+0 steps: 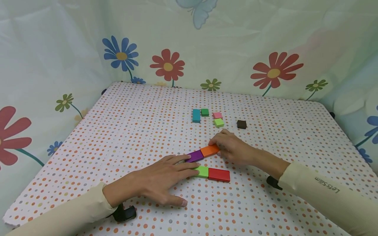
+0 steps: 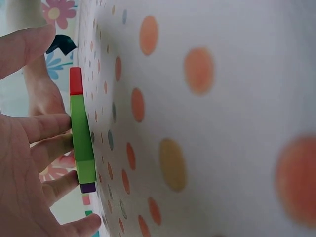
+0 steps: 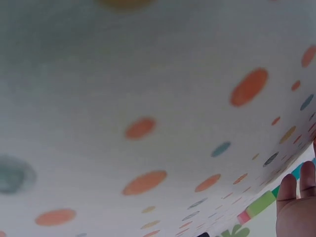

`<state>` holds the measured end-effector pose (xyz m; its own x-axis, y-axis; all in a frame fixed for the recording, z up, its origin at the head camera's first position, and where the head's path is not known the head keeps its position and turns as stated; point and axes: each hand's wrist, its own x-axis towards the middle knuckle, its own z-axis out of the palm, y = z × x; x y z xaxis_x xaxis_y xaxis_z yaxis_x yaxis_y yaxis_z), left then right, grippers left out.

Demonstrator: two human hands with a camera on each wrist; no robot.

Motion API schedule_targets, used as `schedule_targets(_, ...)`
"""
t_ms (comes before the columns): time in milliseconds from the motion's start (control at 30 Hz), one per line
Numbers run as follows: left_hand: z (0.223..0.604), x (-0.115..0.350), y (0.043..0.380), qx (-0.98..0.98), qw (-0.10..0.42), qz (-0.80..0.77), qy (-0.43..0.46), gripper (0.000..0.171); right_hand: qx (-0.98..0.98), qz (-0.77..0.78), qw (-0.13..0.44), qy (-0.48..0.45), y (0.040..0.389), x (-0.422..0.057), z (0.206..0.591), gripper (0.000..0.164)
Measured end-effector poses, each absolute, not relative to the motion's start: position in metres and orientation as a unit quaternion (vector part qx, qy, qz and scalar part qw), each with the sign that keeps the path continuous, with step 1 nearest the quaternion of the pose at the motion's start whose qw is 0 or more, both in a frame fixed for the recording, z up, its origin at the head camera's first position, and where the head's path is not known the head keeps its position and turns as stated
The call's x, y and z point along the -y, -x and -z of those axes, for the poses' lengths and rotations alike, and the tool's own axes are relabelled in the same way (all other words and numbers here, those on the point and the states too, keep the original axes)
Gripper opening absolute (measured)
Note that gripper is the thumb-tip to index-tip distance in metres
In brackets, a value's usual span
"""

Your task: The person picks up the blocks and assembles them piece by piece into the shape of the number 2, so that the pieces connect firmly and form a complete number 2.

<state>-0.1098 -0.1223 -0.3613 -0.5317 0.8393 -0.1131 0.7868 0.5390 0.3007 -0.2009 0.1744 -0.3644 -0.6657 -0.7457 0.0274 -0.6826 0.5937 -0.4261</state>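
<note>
My left hand point(image 1: 165, 173) is spread with straight fingers, its fingertips on a purple block point(image 1: 195, 156) and a light green block point(image 1: 203, 171). A red block point(image 1: 219, 175) lies end to end with the light green one. The purple block meets an orange block point(image 1: 209, 150) in a second, slanted row. Bent fingers of my right hand point(image 1: 234, 150) pinch the orange block at its right end. In the left wrist view, fingertips touch the side of the green block point(image 2: 82, 128). The right wrist view shows only part of the right hand point(image 3: 298, 212) at its edge.
Farther back on the dotted cloth point(image 1: 141, 131) lie a teal block point(image 1: 196, 115), a dark green block point(image 1: 204, 112), a pink block point(image 1: 217, 115), a small lime block point(image 1: 219, 123) and a black block point(image 1: 241, 124). A flowered curtain point(image 1: 224, 59) stands behind the table.
</note>
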Motion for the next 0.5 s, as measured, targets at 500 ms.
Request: schedule_targets(500, 0.3601, 0.1221, 0.1081, -0.871, 0.125, -0.107, -0.462, 0.083, -0.891, 0.197, 0.072, 0.404, 0.2005, -0.1737, 0.3631, 0.03)
